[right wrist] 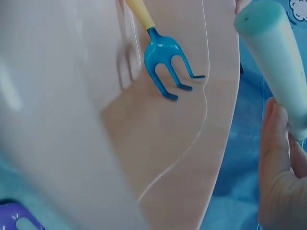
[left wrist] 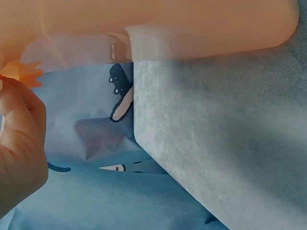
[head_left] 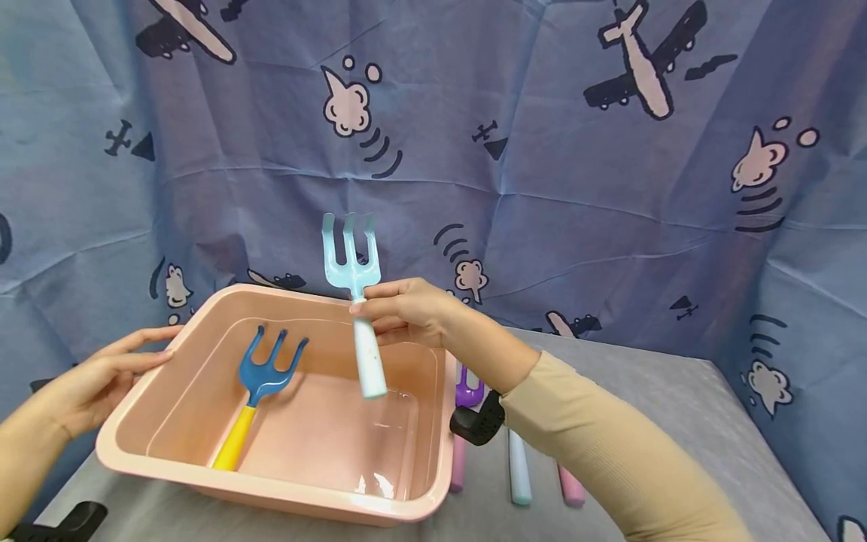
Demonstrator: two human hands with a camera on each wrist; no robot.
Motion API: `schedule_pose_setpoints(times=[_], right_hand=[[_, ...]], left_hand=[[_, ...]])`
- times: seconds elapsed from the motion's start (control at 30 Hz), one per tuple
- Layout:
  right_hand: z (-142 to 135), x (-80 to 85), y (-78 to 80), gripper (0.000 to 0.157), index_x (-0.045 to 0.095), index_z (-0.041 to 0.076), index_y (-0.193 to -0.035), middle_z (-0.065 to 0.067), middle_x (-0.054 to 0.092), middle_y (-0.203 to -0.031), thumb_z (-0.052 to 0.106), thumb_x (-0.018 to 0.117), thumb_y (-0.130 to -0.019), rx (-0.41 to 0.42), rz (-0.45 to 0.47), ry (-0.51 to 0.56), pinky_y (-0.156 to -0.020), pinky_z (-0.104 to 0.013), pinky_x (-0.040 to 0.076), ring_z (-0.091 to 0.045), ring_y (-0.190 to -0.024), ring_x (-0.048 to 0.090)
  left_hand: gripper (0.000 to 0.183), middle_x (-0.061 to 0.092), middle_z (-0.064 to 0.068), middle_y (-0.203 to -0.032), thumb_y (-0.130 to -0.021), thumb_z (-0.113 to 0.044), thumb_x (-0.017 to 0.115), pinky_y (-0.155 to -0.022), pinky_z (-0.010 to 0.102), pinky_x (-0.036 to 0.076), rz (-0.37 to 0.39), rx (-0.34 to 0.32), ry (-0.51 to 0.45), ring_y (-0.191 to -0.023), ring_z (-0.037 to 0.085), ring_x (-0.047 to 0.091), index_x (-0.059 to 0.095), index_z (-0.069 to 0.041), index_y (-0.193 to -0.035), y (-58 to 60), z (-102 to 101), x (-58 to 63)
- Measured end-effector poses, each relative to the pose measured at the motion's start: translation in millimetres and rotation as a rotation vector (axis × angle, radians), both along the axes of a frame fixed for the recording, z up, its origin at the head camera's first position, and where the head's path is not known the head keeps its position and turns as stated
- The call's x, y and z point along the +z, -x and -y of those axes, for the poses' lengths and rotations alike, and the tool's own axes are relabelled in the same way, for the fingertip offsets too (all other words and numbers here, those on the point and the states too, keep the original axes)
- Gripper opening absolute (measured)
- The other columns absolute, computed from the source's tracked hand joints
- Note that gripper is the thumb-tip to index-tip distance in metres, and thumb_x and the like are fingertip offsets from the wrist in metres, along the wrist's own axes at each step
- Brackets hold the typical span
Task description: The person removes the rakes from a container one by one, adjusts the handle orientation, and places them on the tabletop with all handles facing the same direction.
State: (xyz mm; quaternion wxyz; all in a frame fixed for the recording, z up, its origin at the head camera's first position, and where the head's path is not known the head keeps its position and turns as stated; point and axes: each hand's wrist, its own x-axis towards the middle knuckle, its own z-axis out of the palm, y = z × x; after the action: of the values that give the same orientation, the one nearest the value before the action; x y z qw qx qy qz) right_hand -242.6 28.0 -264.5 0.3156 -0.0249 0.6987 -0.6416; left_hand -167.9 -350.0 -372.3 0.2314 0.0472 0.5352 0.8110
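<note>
My left hand (head_left: pixel 101 376) grips the left rim of a peach plastic basin (head_left: pixel 284 489), whose left side is tilted up off the table. Above the basin's far right part, my right hand (head_left: pixel 409 312) pinches a light blue hand fork (head_left: pixel 369 361) near the top of its white handle, tines pointing up. Inside the basin leans a blue hand fork (head_left: pixel 266 378) with a yellow handle. In the right wrist view, the held fork's handle (right wrist: pixel 276 57) shows its pale green end. The left wrist view shows the left hand (left wrist: pixel 21 143) beside the basin's underside (left wrist: pixel 192 28).
Right of the basin, on the grey table (head_left: pixel 664 421), lie a purple fork head (head_left: pixel 469 393), a pale blue handle (head_left: pixel 520 470) and pink handles (head_left: pixel 572 488), partly hidden by the basin and right arm. A blue patterned cloth (head_left: pixel 576 165) hangs behind.
</note>
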Motion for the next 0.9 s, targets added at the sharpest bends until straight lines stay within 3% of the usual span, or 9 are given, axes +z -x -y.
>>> schedule_pose_setpoints(times=[0.13, 0.37, 0.63, 0.9], right_hand=[[-12.6, 7.0, 0.1, 0.051, 0.049, 0.002, -0.133, -0.013, 0.063, -0.109, 0.003, 0.065, -0.085, -0.014, -0.035, -0.033, -0.083, -0.037, 0.053, -0.02, -0.081, 0.063], [-37.4, 15.8, -3.6, 0.055, 0.042, 0.0, -0.138, -0.018, 0.051, -0.129, 0.004, 0.062, -0.086, -0.007, -0.064, -0.041, -0.09, -0.04, 0.049, -0.031, -0.107, 0.057], [-58.7, 25.3, -3.4, 0.052, 0.042, 0.0, -0.138, -0.015, 0.053, -0.121, 0.007, 0.058, -0.089, 0.0, -0.102, -0.052, -0.091, -0.041, 0.049, -0.025, -0.094, 0.061], [-83.4, 21.9, -8.9, 0.05, 0.042, -0.003, -0.137, -0.014, 0.051, -0.12, 0.008, 0.057, -0.09, -0.01, -0.12, -0.06, -0.089, -0.04, 0.05, -0.023, -0.088, 0.063]], left_hand=[[0.041, 0.063, 0.0, -0.106, -0.102, -0.006, 0.032, -0.074, 0.033, 0.055, 0.014, 0.0, -0.013, -0.091, 0.016, 0.064, 0.063, -0.031, -0.114, 1.1, 0.2, 1.1], [0.041, 0.063, 0.0, -0.107, -0.102, -0.006, 0.031, -0.075, 0.033, 0.055, 0.015, -0.035, -0.041, -0.092, 0.016, 0.063, 0.062, -0.03, -0.115, 1.1, -0.8, 0.4], [0.041, 0.062, 0.0, -0.104, -0.102, -0.006, 0.032, -0.072, 0.033, 0.055, 0.027, 0.016, -0.032, -0.089, 0.016, 0.063, 0.063, -0.029, -0.114, 4.2, -5.4, 5.7], [0.041, 0.062, 0.0, -0.104, -0.102, -0.006, 0.032, -0.073, 0.033, 0.055, 0.054, 0.011, -0.035, -0.089, 0.015, 0.063, 0.064, -0.029, -0.113, 0.4, -2.9, 1.9]])
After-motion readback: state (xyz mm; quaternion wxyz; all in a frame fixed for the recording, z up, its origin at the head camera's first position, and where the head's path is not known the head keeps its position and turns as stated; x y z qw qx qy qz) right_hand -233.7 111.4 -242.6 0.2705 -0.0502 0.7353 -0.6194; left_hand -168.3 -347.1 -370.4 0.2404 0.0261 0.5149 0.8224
